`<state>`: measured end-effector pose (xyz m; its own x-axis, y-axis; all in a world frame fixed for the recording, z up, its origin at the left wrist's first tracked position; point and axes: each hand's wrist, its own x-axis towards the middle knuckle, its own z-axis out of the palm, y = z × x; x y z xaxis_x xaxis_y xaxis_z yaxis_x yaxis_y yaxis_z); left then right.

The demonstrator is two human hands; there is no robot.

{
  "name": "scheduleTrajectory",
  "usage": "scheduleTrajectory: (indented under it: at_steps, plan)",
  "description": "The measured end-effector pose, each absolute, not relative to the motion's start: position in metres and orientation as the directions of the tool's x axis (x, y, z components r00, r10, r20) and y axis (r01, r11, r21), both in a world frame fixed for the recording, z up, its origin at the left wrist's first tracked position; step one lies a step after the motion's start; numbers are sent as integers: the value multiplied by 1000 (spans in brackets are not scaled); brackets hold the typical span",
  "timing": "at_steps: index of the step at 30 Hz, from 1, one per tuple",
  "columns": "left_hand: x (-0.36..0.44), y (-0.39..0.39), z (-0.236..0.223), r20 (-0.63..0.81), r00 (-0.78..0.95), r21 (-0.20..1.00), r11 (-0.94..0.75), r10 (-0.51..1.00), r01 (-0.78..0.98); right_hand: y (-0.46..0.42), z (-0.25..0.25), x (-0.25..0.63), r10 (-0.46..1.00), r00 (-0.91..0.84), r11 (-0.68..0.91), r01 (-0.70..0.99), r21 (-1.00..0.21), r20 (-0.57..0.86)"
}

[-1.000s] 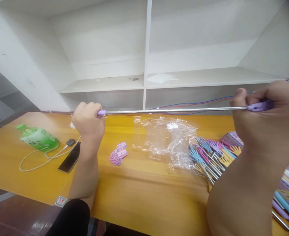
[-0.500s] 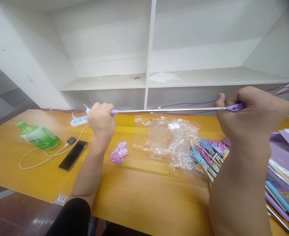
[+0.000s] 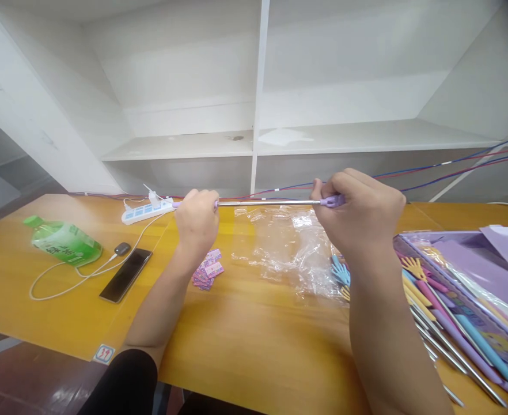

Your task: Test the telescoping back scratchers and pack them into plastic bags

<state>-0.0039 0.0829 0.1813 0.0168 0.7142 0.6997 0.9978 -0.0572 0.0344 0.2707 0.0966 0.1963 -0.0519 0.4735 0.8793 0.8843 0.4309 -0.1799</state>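
Observation:
Stretched level between my two fists is a telescopic back scratcher (image 3: 266, 203) with a silver rod and purple ends. My left hand (image 3: 197, 220) is closed around its purple handle, part of which sticks out left of the fist. At the other end, my right hand (image 3: 360, 202) grips the purple head, mostly hidden by the fingers. Below the rod lie clear plastic bags (image 3: 280, 248). Small pink-purple printed cards (image 3: 208, 270) lie near my left forearm. More back scratchers (image 3: 448, 323) in several colours are piled on the right, some hidden behind my right forearm.
On the wooden table (image 3: 254, 346) at left are a green bottle (image 3: 66, 242), a phone (image 3: 127, 275) with a white cable, and a power strip (image 3: 146, 212). A purple box (image 3: 465, 276) stands at right. White shelving (image 3: 258, 86) and wires (image 3: 435, 167) run behind.
My right hand has moved left toward my left hand, which has shifted slightly right. The silver rod showing between them is shorter. More of the pile and the purple box at right now shows.

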Motion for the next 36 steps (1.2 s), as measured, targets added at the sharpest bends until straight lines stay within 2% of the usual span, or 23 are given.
scheduleTrajectory:
  at_steps: [9,14,20,33,36]
  plan:
    - [-2,78,183,725,-17,58,-37,689,998,96,197,269,398,-33,458,873,-167,917]
    - [18,74,172,718,27,49,-90,695,995,89,180,232,347,-153,501,864,-45,925]
    - [27,71,166,676,88,21,-138,732,990,77,161,191,412,-196,482,876,-31,890]
    - [25,75,169,622,101,-4,-126,777,992,81,159,197,555,-198,501,855,-135,808]
    - [27,75,169,576,140,-2,-170,805,985,87,162,206,569,-228,513,849,-124,790]
